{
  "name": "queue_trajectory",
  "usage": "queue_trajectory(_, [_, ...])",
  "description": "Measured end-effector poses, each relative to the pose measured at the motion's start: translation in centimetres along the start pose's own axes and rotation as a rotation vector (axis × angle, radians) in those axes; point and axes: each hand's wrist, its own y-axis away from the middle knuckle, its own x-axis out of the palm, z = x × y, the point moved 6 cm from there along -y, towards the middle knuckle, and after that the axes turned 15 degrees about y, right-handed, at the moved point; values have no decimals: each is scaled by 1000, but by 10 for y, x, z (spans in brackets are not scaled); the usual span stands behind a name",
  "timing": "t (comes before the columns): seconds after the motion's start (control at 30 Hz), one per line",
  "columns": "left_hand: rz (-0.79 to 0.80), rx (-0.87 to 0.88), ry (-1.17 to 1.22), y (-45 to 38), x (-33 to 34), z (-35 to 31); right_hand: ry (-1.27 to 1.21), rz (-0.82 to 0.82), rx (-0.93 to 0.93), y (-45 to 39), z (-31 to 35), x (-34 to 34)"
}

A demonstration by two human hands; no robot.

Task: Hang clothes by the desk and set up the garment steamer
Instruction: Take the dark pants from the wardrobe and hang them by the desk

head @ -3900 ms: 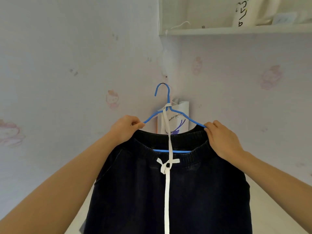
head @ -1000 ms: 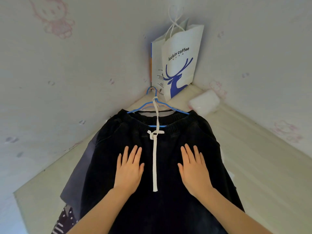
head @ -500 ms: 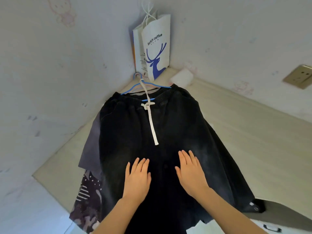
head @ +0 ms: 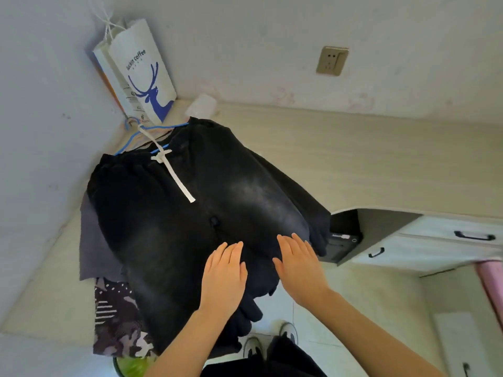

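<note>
Left hand [head: 224, 270] and right hand [head: 300, 263] — both flat, fingers extended and together, palms resting on the lower front of the black shorts [head: 190, 213], gripping nothing. Shorts: dark washed fabric, elastic waistband, white drawstring [head: 174, 175], hung on a blue hanger [head: 141, 134] near the wall corner, draping down in front of the pale bench [head: 353, 164]; a grey garment [head: 94, 240] and a camouflage-patterned garment [head: 119, 330] show behind at the left. Beyond — white paper bag [head: 144, 77] with blue deer print standing in the corner on the bench, wall socket [head: 332, 60] at upper right, drawers [head: 435, 240] at right.
</note>
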Motion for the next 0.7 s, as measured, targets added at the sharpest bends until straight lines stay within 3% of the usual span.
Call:
queue_trajectory(0.4, [265,307,45,14,69,-137,-63,61,364,134,-104,29])
queue_trajectory(0.7, [451,484,103,98,148,-278,-80,-1,630,284,-205,71])
